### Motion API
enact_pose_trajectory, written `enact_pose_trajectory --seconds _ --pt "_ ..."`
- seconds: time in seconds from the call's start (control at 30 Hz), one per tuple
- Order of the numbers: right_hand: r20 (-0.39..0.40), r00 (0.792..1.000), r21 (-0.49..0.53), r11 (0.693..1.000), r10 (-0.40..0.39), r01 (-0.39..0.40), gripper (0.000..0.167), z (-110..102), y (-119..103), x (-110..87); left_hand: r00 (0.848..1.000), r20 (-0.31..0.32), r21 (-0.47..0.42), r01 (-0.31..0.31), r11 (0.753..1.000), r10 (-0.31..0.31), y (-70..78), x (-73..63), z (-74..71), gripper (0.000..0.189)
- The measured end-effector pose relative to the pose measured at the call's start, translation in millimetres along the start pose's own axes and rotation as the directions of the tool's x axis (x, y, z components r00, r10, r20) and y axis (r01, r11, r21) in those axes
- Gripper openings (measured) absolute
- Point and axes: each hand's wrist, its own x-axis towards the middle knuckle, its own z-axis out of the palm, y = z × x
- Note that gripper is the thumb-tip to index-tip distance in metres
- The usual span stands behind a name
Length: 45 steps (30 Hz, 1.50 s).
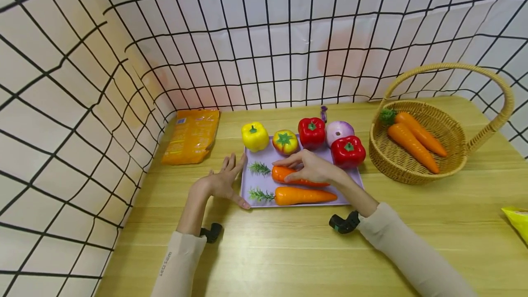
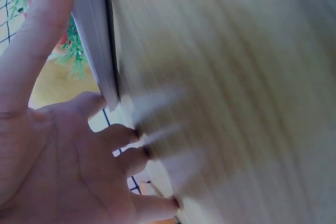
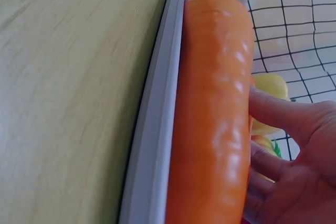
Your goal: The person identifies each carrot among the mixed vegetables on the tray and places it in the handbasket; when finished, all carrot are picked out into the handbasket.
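The right hand [image 1: 307, 167] curls over the upper carrot [image 1: 288, 176] on the lilac tray [image 1: 257, 196] at frame centre; the left hand [image 1: 224, 181], fingers straight, steadies the tray's left edge. Two carrots already lie in the wicker basket [image 1: 449, 168], right; two remain on the tray.

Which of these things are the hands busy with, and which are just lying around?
Busy with:
- right hand grips the farther carrot
- left hand rests against the purple tray
- basket with two carrots in it

Lying around:
- nearer carrot
- yellow pepper, two red peppers, onion
- orange packet
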Motion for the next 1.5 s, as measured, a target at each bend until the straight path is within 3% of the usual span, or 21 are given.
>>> enact_pose_trajectory --seconds 0.43,1.0,1.37,1.5 --pt "-0.024 0.999 -0.045 0.999 -0.030 0.029 0.046 -1.4 5.5 1.4 1.000 0.005 0.000 -0.001 1.000 0.001 -0.1 0.1 0.6 0.147" --pt "-0.031 0.999 -0.098 0.995 -0.021 0.018 0.047 2.1 -8.1 -0.3 1.000 0.009 0.006 -0.007 1.000 0.007 0.6 -1.3 -1.7 0.147" --pt "-0.126 0.986 -0.137 0.986 -0.108 0.090 0.048 -17.7 -38.7 -22.4 1.000 0.010 0.009 -0.005 1.000 0.005 2.0 -0.9 -1.7 0.147" --pt "-0.173 0.979 -0.153 0.985 -0.106 0.079 0.048 -30.6 -47.5 -33.6 1.000 0.011 0.007 -0.007 1.000 0.007 2.5 -1.2 -1.9 0.147"
